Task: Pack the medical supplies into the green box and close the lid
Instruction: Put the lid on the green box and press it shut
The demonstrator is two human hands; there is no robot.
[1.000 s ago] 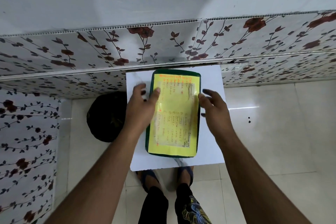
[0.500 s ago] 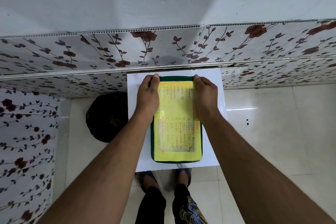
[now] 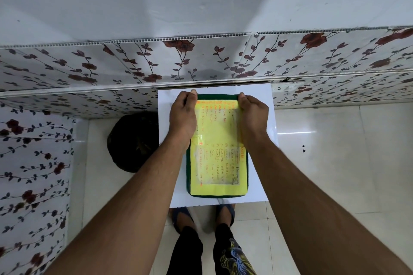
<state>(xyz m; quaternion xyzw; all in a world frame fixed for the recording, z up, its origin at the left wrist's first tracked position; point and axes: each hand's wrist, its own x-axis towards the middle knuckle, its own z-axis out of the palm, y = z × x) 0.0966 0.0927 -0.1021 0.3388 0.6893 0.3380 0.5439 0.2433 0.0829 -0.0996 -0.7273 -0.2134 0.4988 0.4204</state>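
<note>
The green box (image 3: 218, 195) lies shut on a small white table (image 3: 260, 105), its long side running away from me. A yellow handwritten sheet (image 3: 218, 163) covers its lid. My left hand (image 3: 183, 116) grips the box's far left corner, fingers curled over the far edge. My right hand (image 3: 252, 116) grips the far right corner the same way. No medical supplies are in sight; the inside of the box is hidden.
The table stands against a low wall of rose-patterned panels (image 3: 201, 62). A dark round bag (image 3: 131, 143) sits on the tiled floor left of the table. My feet in sandals (image 3: 201, 214) show under the table's near edge.
Both hands have gone from the box's sides to its far corners and closed on them. The box has been straightened and sits a little nearer to me on the table.
</note>
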